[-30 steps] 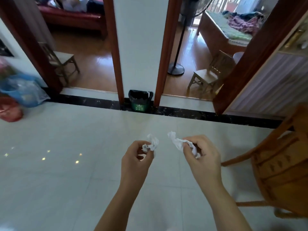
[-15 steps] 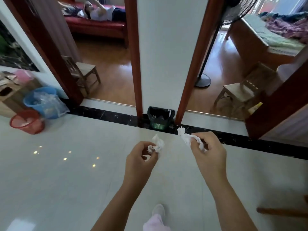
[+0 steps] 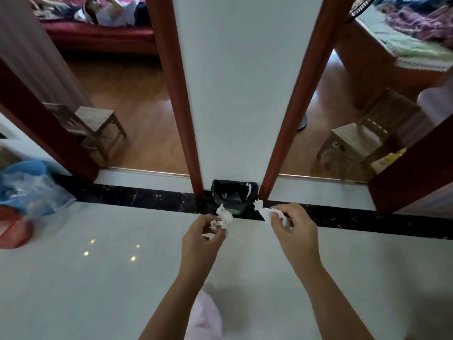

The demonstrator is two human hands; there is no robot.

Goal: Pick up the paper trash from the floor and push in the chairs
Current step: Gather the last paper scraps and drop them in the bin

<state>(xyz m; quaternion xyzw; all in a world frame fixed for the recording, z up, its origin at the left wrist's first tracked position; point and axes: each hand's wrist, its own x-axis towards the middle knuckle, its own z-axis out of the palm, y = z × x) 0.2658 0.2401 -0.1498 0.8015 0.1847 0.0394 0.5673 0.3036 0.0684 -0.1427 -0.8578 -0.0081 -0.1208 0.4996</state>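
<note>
A pink slipper (image 3: 204, 315) shows nearest on the pale tiled floor (image 3: 85, 290), between two bare forearms that reach forward and angle slightly inward. The left hand (image 3: 199, 238) is turned thumb-side up with a fairly straight wrist. Its grip is clamped on a crumpled paper ball (image 3: 223, 218), pinched between thumb and fingertips. The right hand (image 3: 294, 231) sits a little further out with its back towards the camera. Its grip is likewise clamped on a longer paper scrap (image 3: 266, 212), which pokes up past the fingers. The two hands are apart and do not touch.

Just beyond them a small bin (image 3: 232, 192) with a black liner stands low against the white wall (image 3: 242, 82) between two doorways. Its mouth is open and a bit of white hangs at its rim. The paper is off the floor and in both hands, so the step in hand looks like the drop. To do it well, bring each hand right over the mouth and low before loosening the fingers. These scraps are light and could drift onto the black floor border (image 3: 147, 200). If the opening is tight, release one scrap at a time.

Past the doorways, on wood flooring, stand the left chair (image 3: 95, 121) and the right chair (image 3: 355, 136). I cannot tell whether these are the chairs to push in.
</note>
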